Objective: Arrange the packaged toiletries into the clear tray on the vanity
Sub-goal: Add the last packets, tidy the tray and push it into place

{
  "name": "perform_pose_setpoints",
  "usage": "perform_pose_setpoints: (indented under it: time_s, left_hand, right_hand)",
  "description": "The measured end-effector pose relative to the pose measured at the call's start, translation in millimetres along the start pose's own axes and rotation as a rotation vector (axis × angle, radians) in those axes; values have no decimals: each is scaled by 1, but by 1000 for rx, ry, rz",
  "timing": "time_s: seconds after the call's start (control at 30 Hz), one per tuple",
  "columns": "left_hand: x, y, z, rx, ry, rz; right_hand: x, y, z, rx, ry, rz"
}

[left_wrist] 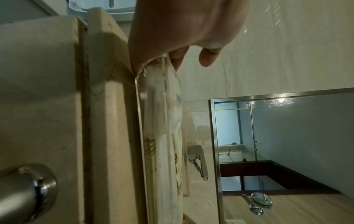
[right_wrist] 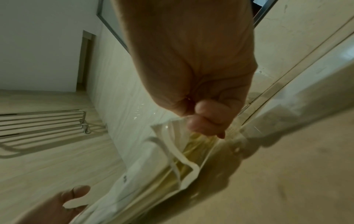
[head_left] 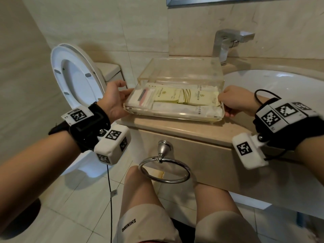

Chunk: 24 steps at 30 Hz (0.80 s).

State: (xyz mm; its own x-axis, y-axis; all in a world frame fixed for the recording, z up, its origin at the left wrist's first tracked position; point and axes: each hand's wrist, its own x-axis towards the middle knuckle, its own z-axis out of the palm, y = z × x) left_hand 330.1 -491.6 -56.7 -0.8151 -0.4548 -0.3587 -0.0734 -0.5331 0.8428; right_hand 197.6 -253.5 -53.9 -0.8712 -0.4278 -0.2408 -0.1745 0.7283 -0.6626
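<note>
The clear tray [head_left: 173, 113] is gripped at its left end by the left hand [head_left: 114, 100], the thumb laid over the rim and the fingers tucked under or behind the wall; in the left wrist view the fingertips [left_wrist: 207, 58] are seen curled at the tray's corner. At the opposite end, a pale yellow packet [head_left: 198, 97] is pinched at its edge by the right hand [head_left: 235, 100], with the fingers [right_wrist: 208, 119] bent tightly against the thumb; the lower fingers are pressed to the tray's right wall. The tray is set on the beige vanity counter [head_left: 175, 127], between the toilet [head_left: 77, 76] and the white basin [head_left: 273, 81], and is filled with flat packaged toiletries [head_left: 168, 95] laid side by side.

The print on the packets is too small to be read. How many packets are stacked beneath the top layer cannot be told. Both wrist views are blurred, and the tray's far wall is hard to separate from its lid-like upper panel.

Both forearms are extended forward from either side, wrists level with the counter's edge, palms turned inward toward the tray.
</note>
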Motion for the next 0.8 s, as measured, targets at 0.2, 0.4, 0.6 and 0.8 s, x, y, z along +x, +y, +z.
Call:
perform_pose_setpoints:
  time_s: [0.2, 0.4, 0.6, 0.8]
  left_hand:
    - [3, 2, 4, 8, 2, -17]
    - [6, 2, 9, 10, 8, -28]
    - [10, 0, 12, 16, 4, -21]
    - [13, -6, 18, 16, 4, 19]
  right_hand:
    - [4, -3, -5, 0, -7, 6]
    - [7, -5, -8, -16, 6, 17]
    - [11, -4, -11, -50, 11, 16]
    - [16, -6, -18, -55, 8, 23]
